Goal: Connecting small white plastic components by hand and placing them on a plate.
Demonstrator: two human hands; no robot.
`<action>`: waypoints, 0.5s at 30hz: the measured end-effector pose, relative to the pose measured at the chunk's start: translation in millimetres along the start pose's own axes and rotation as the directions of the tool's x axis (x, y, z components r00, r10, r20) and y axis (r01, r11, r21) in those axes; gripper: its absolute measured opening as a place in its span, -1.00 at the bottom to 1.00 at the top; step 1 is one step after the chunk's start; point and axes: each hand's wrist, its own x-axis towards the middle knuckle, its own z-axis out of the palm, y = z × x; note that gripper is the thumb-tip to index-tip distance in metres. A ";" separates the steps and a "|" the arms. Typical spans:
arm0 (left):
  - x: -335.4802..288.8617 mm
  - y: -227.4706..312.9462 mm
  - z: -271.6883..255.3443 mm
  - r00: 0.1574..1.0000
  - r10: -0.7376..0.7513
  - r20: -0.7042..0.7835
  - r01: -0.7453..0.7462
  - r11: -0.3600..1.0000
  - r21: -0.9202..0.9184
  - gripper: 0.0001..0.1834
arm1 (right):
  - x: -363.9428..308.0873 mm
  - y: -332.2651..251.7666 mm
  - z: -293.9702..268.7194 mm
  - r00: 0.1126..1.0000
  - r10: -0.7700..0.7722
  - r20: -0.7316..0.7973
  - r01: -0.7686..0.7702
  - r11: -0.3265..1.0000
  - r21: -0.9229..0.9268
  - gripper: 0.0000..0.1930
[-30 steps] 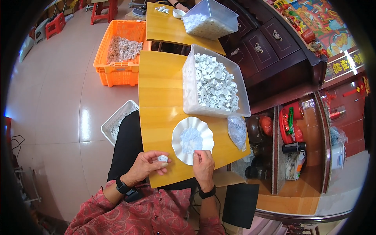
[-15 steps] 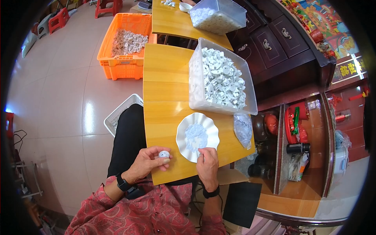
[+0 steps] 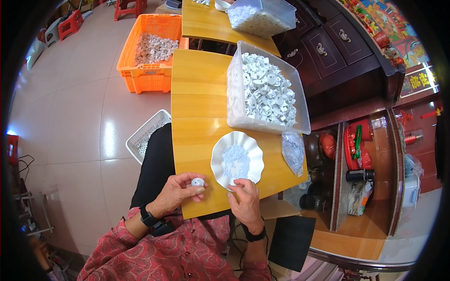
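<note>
Between the thumb and fingers of my left hand (image 3: 183, 189) is a small white round plastic part (image 3: 198, 181) with a dark spot in its face, held over the table's near left edge. My right hand (image 3: 244, 201) is at the near rim of a white scalloped plate (image 3: 254, 172). Its thumb and forefinger are bent together there; what they pinch, if anything, I cannot make out. Spread in the middle of the plate are tiny pale blue pieces (image 3: 236, 159). Beyond it stands a clear plastic bin (image 3: 236, 122) heaped with white plastic parts (image 3: 269, 91).
A bag of pale blue pieces (image 3: 292, 153) lies right of the plate on the yellow table (image 3: 201, 93). An orange crate (image 3: 149, 84) and a white basket (image 3: 136, 149) stand on the floor to the left. Another clear bin (image 3: 262, 21) is farther back. Dark drawers (image 3: 323, 51) rise on the right.
My right hand has shifted slightly left along the plate's near rim, and its fingers have spread more, with thumb and forefinger curled. My left hand keeps its hold on the white part.
</note>
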 end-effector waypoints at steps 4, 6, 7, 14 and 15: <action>-0.1 -1.1 1.6 1.000 -0.013 0.007 0.013 1.000 0.007 -0.66 | -3.3 -1.3 -2.1 1.000 0.025 0.019 -0.025 1.000 0.010 -0.74; -0.4 -1.4 1.9 1.000 -0.013 0.007 0.013 1.000 0.012 -0.66 | -4.5 -0.4 -0.7 0.999 0.035 0.009 -0.035 0.999 0.010 -0.73; -0.2 -1.4 2.0 1.000 -0.012 0.007 0.012 1.000 0.017 -0.66 | -5.0 0.0 0.4 0.999 0.048 -0.003 -0.048 0.999 0.012 -0.72; 0.7 -3.6 3.2 1.000 -0.003 0.002 0.002 1.000 0.020 -0.67 | -7.7 6.0 4.9 0.997 0.057 -0.051 -0.056 0.998 0.023 -0.58; 0.8 -3.2 3.9 1.000 -0.010 0.005 0.010 1.000 0.020 -0.66 | -7.7 5.7 4.9 0.997 0.058 -0.051 -0.057 0.998 0.023 -0.58</action>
